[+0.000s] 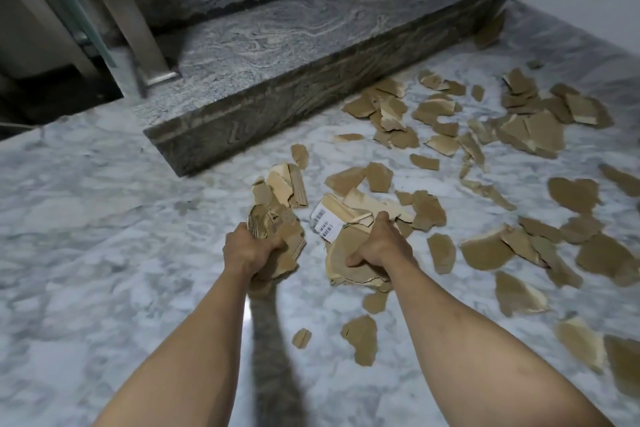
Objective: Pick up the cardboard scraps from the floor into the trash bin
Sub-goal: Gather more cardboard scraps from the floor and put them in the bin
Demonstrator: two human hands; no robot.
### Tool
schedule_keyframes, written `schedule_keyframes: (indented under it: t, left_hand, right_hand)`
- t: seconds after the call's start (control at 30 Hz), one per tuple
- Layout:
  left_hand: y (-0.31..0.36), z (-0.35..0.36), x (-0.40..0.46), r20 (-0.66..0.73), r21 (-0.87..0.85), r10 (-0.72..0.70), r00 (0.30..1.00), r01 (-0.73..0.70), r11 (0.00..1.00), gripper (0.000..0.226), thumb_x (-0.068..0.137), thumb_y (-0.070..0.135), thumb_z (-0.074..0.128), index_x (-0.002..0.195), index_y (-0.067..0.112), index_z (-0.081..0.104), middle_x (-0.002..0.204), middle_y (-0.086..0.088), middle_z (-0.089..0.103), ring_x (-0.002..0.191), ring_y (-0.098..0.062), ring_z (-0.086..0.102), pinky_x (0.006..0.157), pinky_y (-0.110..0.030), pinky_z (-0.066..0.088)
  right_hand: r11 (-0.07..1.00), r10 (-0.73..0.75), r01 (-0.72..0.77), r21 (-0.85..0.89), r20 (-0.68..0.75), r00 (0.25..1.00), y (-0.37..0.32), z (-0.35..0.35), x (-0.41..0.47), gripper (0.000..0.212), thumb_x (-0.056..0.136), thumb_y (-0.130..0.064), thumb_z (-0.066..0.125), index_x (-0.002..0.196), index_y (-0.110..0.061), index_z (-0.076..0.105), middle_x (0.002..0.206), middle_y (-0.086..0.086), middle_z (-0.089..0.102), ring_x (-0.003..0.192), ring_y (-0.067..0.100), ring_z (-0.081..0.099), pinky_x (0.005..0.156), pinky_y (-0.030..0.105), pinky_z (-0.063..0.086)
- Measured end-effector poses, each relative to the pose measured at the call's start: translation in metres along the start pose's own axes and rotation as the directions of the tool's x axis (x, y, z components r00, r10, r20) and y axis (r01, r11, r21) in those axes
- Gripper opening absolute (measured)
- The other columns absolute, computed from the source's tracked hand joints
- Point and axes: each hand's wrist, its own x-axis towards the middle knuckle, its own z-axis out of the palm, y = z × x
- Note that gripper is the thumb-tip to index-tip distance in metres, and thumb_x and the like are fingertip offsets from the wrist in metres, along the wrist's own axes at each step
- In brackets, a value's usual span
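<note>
Gripping a wad of scraps (277, 236) in the left hand (247, 248) and a labelled wad in the right hand (375, 246), both fists full, the person faces loose scraps on the floor (104, 218) mostly right, no bin visible.

An indoor stair landing or entry: a grey granite step (277, 55) rises from the white marble floor (104, 218), with a metal post (138, 28) at the step's left end.

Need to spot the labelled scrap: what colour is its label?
White with black barcodes, head view.
</note>
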Motion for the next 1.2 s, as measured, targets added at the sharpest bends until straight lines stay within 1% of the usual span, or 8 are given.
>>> schedule_keyframes:
  t: [0.13,0.33,0.5,0.63,0.73,0.87,1.03,1.2]
  left_hand:
    - [0.009,-0.007,-0.011,0.104,0.0,-0.001,0.995,0.001,1.0,0.079,0.039,0.05,0.084,0.108,0.016,0.065,0.102,-0.006,0.07,0.091,-0.028,0.066,0.081,-0.041,0.059]
    - [0.03,-0.024,-0.02,0.113,-0.157,0.005,0.994,0.013,0.987,0.071,0.038,0.043,0.087,0.104,0.019,0.07,0.097,-0.005,0.076,0.087,-0.027,0.071,0.08,-0.046,0.061]
    - [0.074,-0.05,-0.024,0.078,-0.156,0.046,0.996,-0.034,0.987,0.077,0.034,0.041,0.089,0.104,0.014,0.071,0.098,-0.007,0.076,0.089,-0.029,0.071,0.083,-0.047,0.06]
    - [0.102,-0.05,-0.005,0.11,-0.091,0.061,0.992,-0.051,0.995,0.056,0.049,0.026,0.095,0.099,0.015,0.072,0.098,-0.007,0.076,0.09,-0.027,0.071,0.087,-0.041,0.058]
    - [0.099,-0.03,0.038,0.121,-0.013,0.072,0.99,-0.071,0.997,0.095,0.026,0.049,0.098,0.108,0.016,0.065,0.102,-0.004,0.074,0.091,-0.025,0.07,0.085,-0.042,0.059]
    - [0.091,-0.007,0.063,0.169,0.048,0.016,0.985,-0.024,0.999,0.094,0.049,0.035,0.097,0.12,0.009,0.041,0.11,-0.007,0.061,0.102,-0.029,0.061,0.084,-0.038,0.052]
    - [0.07,0.014,0.106,0.169,0.069,0.056,0.984,-0.068,0.995,0.09,0.025,0.049,0.087,0.108,0.02,0.067,0.104,-0.002,0.073,0.091,-0.023,0.069,0.086,-0.04,0.059]
    - [0.099,0.012,0.062,0.046,0.121,0.053,0.998,-0.058,0.991,0.083,0.054,0.037,0.092,0.12,0.013,0.048,0.129,-0.007,0.039,0.108,-0.029,0.054,0.091,-0.035,0.053]
  right_hand:
    - [0.997,-0.072,0.068,0.045,0.109,0.991,0.007,-0.025,-0.009,0.103,0.057,-0.032,0.095,0.139,-0.018,0.035,0.136,0.006,0.054,0.125,0.031,0.052,0.1,0.042,0.047]
    - [0.993,-0.063,0.055,0.104,0.073,0.995,0.017,-0.076,-0.004,0.071,0.046,-0.029,0.098,0.108,-0.013,0.066,0.106,0.004,0.071,0.1,0.025,0.065,0.088,0.034,0.055]
    - [0.996,-0.056,0.052,0.068,0.05,0.997,0.014,-0.11,-0.005,0.072,0.048,-0.035,0.098,0.107,-0.013,0.064,0.109,0.005,0.069,0.1,0.026,0.063,0.085,0.032,0.053]
    - [0.989,-0.102,0.089,0.118,0.113,0.988,0.002,-0.113,0.016,0.062,0.057,-0.027,0.095,0.108,-0.014,0.064,0.104,0.003,0.068,0.096,0.024,0.061,0.075,0.027,0.044]
    - [0.987,-0.108,0.09,0.13,0.142,0.984,-0.009,-0.091,0.045,0.072,0.056,-0.025,0.095,0.118,-0.015,0.061,0.117,0.005,0.068,0.106,0.026,0.062,0.094,0.034,0.05]
    - [0.997,-0.058,0.049,0.06,0.165,0.985,-0.01,-0.05,0.074,0.112,0.051,-0.033,0.096,0.145,-0.022,0.037,0.139,0.005,0.057,0.125,0.03,0.054,0.105,0.045,0.045]
    - [0.995,-0.005,0.011,-0.094,0.057,0.998,-0.013,-0.038,0.084,0.117,0.058,-0.039,0.094,0.153,-0.028,0.027,0.154,0.013,0.033,0.14,0.038,0.033,0.111,0.053,0.035]
    - [0.998,-0.033,0.037,-0.045,0.076,0.997,-0.018,-0.043,0.079,0.101,0.057,-0.032,0.094,0.142,-0.018,0.04,0.143,0.009,0.049,0.131,0.035,0.046,0.105,0.047,0.043]
